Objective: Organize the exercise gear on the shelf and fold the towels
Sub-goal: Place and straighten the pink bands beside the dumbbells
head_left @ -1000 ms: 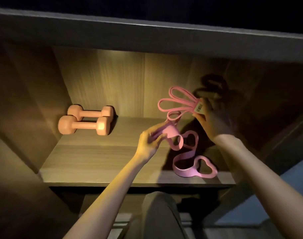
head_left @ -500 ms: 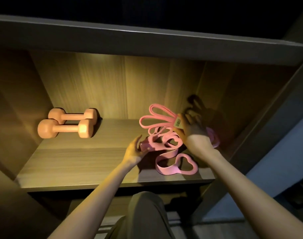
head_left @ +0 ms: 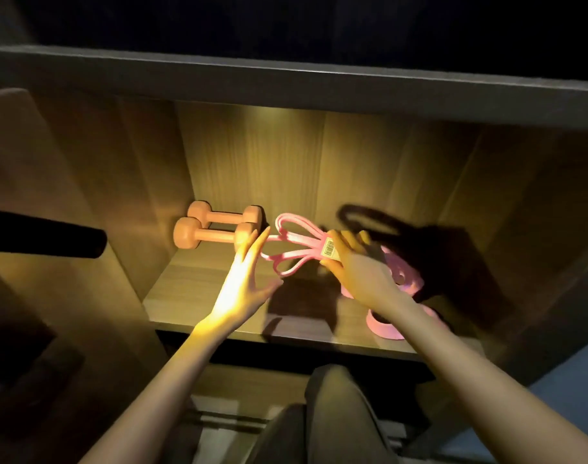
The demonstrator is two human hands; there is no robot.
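Far L, a dark rod (head_left: 44, 236) juts across the cupboard side. On the shelf (head_left: 185, 296), back-L, two orange dumbbells (head_left: 215, 236) lie side by side. L hand (head_left: 245, 283) just R of them, fingers straight, holding nothing; fingertips (head_left: 264, 235) by the pink resistance band (head_left: 312, 242) loops, maybe touching, too blurred to tell. R hand (head_left: 359, 272) pinches the bunched band at its barcode label (head_left: 329, 248), loops fanned toward the dumbbells. Rest of band trails under the R wrist to the shelf's front edge, partly hidden by the arm. Trouser knee (head_left: 336, 396) below

left hand (head_left: 242, 283) bare | right hand (head_left: 359, 274) bare | forearms bare | trousers (head_left: 339, 416) grey-olive, plain
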